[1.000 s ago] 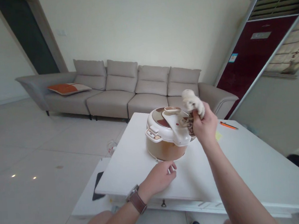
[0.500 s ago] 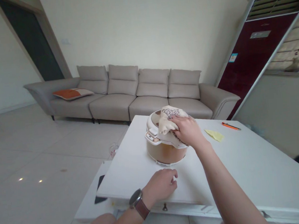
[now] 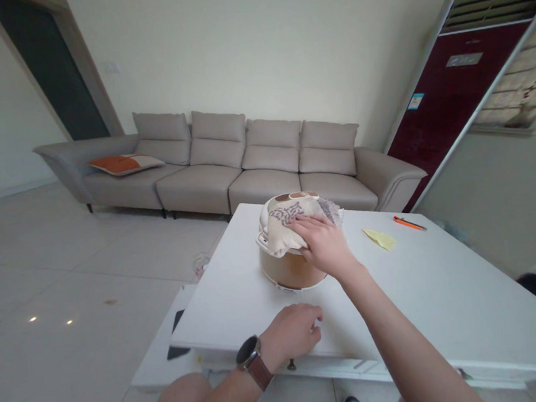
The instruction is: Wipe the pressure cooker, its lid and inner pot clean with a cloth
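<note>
A round white and gold rice cooker (image 3: 288,272) stands upright on the white table. Draped across its lid is a cream cloth (image 3: 278,234) with a grey pattern. My right hand (image 3: 323,244) presses down on this cloth, fingers over it; the cloth hides much of the lid. My left hand (image 3: 295,331), with a watch on the wrist, rests at the table's near edge in front of the cooker. Its fingers are loosely curled, with a gap between thumb and forefinger, and nothing shows in them.
On the right part of the white table (image 3: 427,300) lie a yellow paper (image 3: 379,239) and an orange box cutter (image 3: 409,223). A grey sofa (image 3: 191,186) runs along the wall behind, with an orange cushion (image 3: 124,164). A dark red air conditioner (image 3: 456,94) stands at the right.
My right hand has slid the cloth left and toward me over the lid, spreading it across the front. My left hand has barely moved.
</note>
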`<action>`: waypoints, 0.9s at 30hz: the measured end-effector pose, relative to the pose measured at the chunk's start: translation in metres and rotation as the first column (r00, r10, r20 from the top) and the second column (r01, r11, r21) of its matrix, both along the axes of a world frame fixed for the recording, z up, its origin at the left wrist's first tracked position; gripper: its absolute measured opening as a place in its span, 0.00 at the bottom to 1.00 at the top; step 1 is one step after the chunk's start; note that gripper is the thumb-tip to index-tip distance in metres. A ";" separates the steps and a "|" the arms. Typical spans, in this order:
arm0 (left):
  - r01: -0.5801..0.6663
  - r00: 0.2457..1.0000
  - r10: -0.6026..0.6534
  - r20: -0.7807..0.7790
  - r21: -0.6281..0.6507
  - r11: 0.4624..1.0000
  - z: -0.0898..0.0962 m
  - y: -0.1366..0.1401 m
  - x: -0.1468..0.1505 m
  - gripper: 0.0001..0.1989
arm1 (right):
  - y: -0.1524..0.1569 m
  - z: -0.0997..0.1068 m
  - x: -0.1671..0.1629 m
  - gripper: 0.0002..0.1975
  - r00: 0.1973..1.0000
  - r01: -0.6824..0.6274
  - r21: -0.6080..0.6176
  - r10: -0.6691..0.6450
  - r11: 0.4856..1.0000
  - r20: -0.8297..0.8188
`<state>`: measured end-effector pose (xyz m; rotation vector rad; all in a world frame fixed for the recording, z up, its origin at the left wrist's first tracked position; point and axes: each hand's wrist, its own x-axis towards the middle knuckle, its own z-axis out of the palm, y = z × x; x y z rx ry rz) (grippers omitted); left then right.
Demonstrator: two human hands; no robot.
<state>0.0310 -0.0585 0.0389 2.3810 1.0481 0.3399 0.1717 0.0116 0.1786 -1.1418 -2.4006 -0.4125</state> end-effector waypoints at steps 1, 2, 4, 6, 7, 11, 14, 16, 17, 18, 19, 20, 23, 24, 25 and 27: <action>0.004 1.000 -0.004 0.005 0.003 1.000 -0.001 0.000 0.000 0.15 | -0.003 0.000 0.003 0.26 0.999 0.005 -0.003 -0.005 1.000 -0.033; 0.010 1.000 -0.010 0.008 0.006 1.000 -0.002 -0.001 0.000 0.15 | -0.006 0.001 0.006 0.26 0.996 0.026 0.002 -0.026 1.000 -0.090; 0.018 1.000 -0.018 0.004 0.007 1.000 -0.003 -0.001 -0.001 0.15 | -0.010 0.001 0.010 0.25 0.967 0.096 0.045 -0.082 0.994 -0.240; 0.010 1.000 -0.010 -0.013 0.002 1.000 -0.002 0.000 -0.004 0.14 | -0.011 -0.005 0.011 0.28 0.939 0.143 0.096 -0.105 0.985 -0.327; -0.001 1.000 0.001 -0.024 -0.004 1.000 -0.001 0.002 -0.006 0.14 | -0.012 -0.009 0.010 0.30 0.947 0.134 0.110 -0.094 0.985 -0.308; -0.054 0.998 0.052 -0.044 -0.037 0.998 0.007 0.012 -0.019 0.13 | -0.016 -0.032 0.004 0.33 1.000 0.021 0.092 -0.018 0.996 -0.025; -0.064 0.997 0.062 -0.036 -0.064 0.996 0.012 0.020 -0.032 0.12 | -0.023 -0.045 0.009 0.33 0.999 -0.014 0.116 0.011 0.993 0.030; -0.075 0.997 0.073 -0.030 -0.072 0.995 0.015 0.025 -0.043 0.11 | -0.029 -0.053 0.017 0.34 1.000 -0.006 0.156 0.009 0.988 -0.015; -0.085 0.996 0.083 -0.026 -0.077 0.993 0.015 0.028 -0.049 0.11 | -0.032 -0.056 0.020 0.34 0.999 0.009 0.178 -0.002 0.984 -0.041; -0.097 0.995 0.096 -0.019 -0.083 0.992 0.015 0.031 -0.056 0.11 | -0.035 -0.060 0.022 0.35 0.999 0.023 0.192 -0.013 0.981 -0.052; -0.108 0.994 0.107 -0.011 -0.094 0.990 0.014 0.034 -0.062 0.11 | -0.037 -0.063 0.022 0.35 0.999 0.030 0.194 -0.022 0.980 -0.045; -0.115 0.993 0.115 0.000 -0.108 0.988 0.013 0.038 -0.069 0.11 | -0.039 -0.066 0.022 0.34 1.000 0.026 0.184 -0.023 0.982 -0.019; -0.125 0.991 0.131 0.034 -0.151 0.981 0.008 0.050 -0.089 0.10 | -0.043 -0.071 0.020 0.33 0.997 -0.025 0.129 0.014 0.991 0.080; -0.143 0.987 0.153 0.051 -0.156 0.977 0.007 0.054 -0.094 0.09 | -0.043 -0.072 0.020 0.33 0.995 -0.041 0.118 0.030 0.992 0.094; -0.181 0.977 0.196 0.083 -0.160 0.970 0.006 0.059 -0.099 0.09 | -0.043 -0.072 0.022 0.33 0.994 -0.055 0.114 0.044 0.992 0.100; -0.314 0.910 0.351 0.222 -0.185 0.931 0.005 0.069 -0.107 0.08 | -0.042 -0.074 0.028 0.35 0.993 -0.075 0.119 0.063 0.990 0.100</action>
